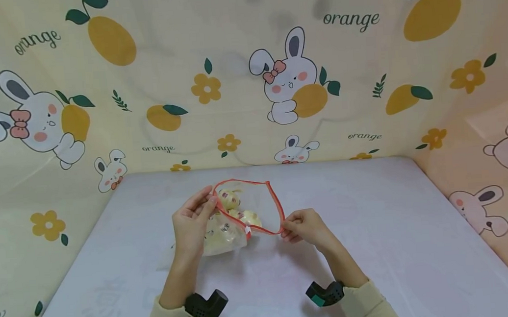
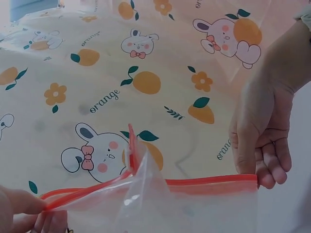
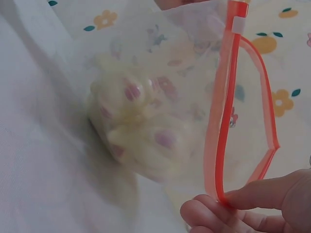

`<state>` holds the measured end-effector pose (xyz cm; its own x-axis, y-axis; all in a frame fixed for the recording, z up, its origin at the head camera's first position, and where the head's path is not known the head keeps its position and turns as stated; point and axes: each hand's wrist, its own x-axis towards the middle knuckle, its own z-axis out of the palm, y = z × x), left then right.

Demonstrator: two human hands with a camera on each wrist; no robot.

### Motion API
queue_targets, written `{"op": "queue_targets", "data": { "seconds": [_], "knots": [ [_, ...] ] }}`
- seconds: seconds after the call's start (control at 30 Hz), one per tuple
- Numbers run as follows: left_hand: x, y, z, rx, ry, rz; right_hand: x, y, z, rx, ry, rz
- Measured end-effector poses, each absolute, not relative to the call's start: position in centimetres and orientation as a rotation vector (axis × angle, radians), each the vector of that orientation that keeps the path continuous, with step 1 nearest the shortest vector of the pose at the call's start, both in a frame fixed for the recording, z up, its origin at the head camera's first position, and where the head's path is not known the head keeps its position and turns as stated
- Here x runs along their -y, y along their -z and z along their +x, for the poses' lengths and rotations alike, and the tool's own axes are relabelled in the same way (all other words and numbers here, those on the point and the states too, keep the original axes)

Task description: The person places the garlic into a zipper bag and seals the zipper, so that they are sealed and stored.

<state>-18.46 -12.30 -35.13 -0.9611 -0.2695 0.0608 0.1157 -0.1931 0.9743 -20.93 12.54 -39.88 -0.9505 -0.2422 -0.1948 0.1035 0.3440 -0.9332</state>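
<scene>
A translucent zip bag with a red-edged mouth stands low over the table, its opening spread wide. Inside lie several pale yellow rounded objects with purplish spots, blurred by the plastic. My left hand pinches the left end of the red rim between thumb and fingers. At the opposite corner, my right hand pinches the rim, thumb over curled fingers. A small white slider sits on the red strip between the two hands.
The white-covered table spreads out around the bag. Behind and beside it hangs a cream curtain printed with rabbits and oranges. Each wrist wears a dark camera mount.
</scene>
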Motion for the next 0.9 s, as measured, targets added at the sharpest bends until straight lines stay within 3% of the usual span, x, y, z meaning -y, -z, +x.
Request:
{"op": "queue_targets", "data": {
  "seconds": [0.9],
  "knots": [
    [8.7, 37.6, -18.2, 2.059, 2.097, -0.048, -13.3, 41.8, -22.4, -2.295, 1.758, 0.059]
  ]
}}
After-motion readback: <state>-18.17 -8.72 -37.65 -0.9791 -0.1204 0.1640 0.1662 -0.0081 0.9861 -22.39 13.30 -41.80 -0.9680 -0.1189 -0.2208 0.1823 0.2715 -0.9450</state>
